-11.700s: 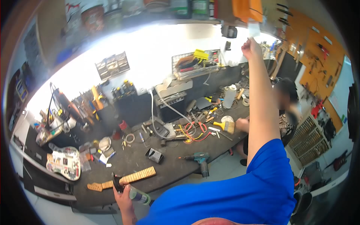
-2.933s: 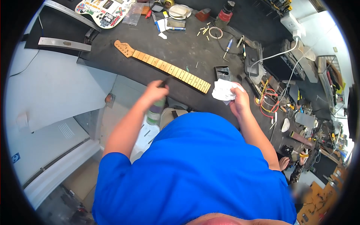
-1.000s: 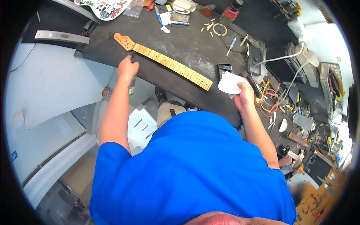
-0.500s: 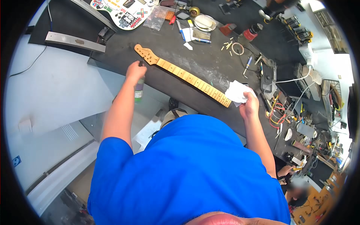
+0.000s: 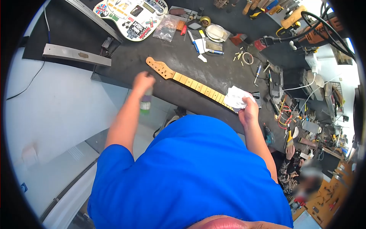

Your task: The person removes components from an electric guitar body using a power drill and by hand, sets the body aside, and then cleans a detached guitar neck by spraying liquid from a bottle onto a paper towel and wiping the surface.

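Observation:
A light maple guitar neck (image 5: 194,84) lies at a slant on the dark workbench, its headstock toward the upper left. My left hand (image 5: 143,82) is closed around the top of a bottle (image 5: 145,105) with a green lower part, just off the bench's near edge and close to the headstock. The bottle looks blurred and hangs upright below my fingers. In my right hand (image 5: 249,110) is a crumpled white cloth or paper wipe (image 5: 236,97), pinched between thumb and fingers. It covers the heel end of the neck.
A stickered white guitar body (image 5: 133,19) lies at the back left, near a metal bar (image 5: 76,55). Pens, a plastic bag (image 5: 165,28) and tape sit behind the neck. Cables and tools crowd the right side. A co-worker's hand (image 5: 290,152) shows at lower right.
The white wipe has come onto the heel end of the neck from just beside it. My left hand still holds the bottle near the headstock. The camera view has shifted slightly.

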